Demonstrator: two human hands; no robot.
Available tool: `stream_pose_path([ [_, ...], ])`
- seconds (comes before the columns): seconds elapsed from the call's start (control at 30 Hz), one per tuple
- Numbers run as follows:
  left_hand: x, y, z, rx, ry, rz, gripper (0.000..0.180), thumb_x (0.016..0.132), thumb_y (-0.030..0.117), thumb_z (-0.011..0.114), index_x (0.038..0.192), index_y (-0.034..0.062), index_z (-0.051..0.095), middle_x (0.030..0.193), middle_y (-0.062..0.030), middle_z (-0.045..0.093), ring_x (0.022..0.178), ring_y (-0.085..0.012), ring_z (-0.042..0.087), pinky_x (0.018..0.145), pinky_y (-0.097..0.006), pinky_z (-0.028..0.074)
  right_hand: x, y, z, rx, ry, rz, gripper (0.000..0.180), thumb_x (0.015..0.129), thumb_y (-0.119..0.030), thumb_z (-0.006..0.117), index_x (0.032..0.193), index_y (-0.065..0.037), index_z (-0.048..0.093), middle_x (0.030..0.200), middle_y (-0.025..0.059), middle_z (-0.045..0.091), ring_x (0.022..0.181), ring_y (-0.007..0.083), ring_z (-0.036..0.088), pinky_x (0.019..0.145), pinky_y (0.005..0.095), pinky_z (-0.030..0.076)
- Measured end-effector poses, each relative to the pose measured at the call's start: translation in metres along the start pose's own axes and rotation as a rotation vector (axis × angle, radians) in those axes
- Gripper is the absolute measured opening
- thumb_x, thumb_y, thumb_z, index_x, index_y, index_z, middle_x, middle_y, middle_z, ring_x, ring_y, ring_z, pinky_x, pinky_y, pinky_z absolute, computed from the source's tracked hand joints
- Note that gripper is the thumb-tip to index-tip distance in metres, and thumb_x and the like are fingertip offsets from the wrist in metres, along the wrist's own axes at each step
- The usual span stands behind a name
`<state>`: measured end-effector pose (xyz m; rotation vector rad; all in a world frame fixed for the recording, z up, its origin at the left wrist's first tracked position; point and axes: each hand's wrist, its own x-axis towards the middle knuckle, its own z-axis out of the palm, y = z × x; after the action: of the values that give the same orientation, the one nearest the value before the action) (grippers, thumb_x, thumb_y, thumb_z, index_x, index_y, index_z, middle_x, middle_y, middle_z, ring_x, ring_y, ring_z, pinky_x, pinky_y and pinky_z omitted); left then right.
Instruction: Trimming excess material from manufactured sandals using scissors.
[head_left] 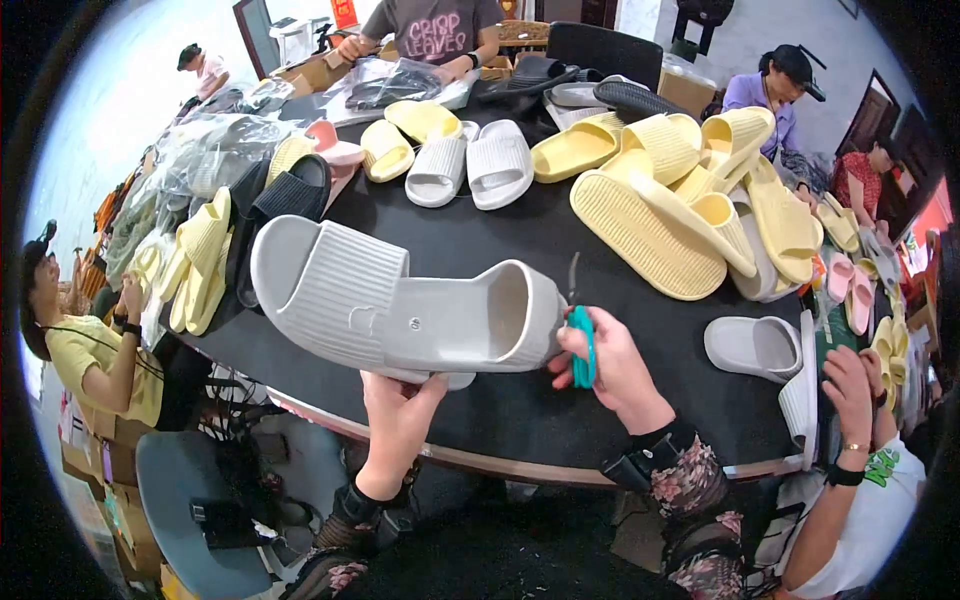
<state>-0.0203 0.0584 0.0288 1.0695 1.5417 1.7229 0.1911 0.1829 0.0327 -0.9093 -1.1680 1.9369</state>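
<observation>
Slipper point(400, 315) partly hides the left grip point(396, 425) holding it; right grip point(618, 372) clutches a teal tool point(583, 350), tip point(574, 272) blurred.

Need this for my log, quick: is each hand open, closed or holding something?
Left hand: closed, holding a gray slipper from below.
Right hand: closed around a teal tool.

free tabletop point(670, 395) just right of right grip point(622, 372), yellow slippers point(648, 240) blocking beyond, gray slippers point(738, 345) rightward
</observation>
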Motion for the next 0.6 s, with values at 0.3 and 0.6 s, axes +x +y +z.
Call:
stream_pose_path([
  [0.3,0.001,0.001,0.006,-0.037,-0.061,-0.050,0.047,0.078,-0.005,0.064,0.114,-0.0044,0.034,0.106,-0.0153,0.053,0.090,-0.0174,0.060,0.075,-0.026,0.053,-0.012,-0.004,0.015,0.005,-0.095,0.006,0.053,0.084,-0.014,0.065,0.122,0.007,0.036,0.091,0.0134,0.057,0.068,0.0182,0.063,0.052,0.0283,0.055],
  [0.6,0.004,0.006,0.013,-0.063,-0.142,-0.023,0.039,0.078,-0.006,0.064,0.110,-0.0043,0.042,0.103,-0.0121,0.056,0.090,-0.0158,0.060,0.076,-0.027,0.051,-0.016,-0.005,0.019,0.001,-0.117,-0.026,0.046,0.084,-0.011,0.062,0.120,0.005,0.038,0.094,0.0123,0.055,0.068,0.0175,0.063,0.055,0.0282,0.055],
])
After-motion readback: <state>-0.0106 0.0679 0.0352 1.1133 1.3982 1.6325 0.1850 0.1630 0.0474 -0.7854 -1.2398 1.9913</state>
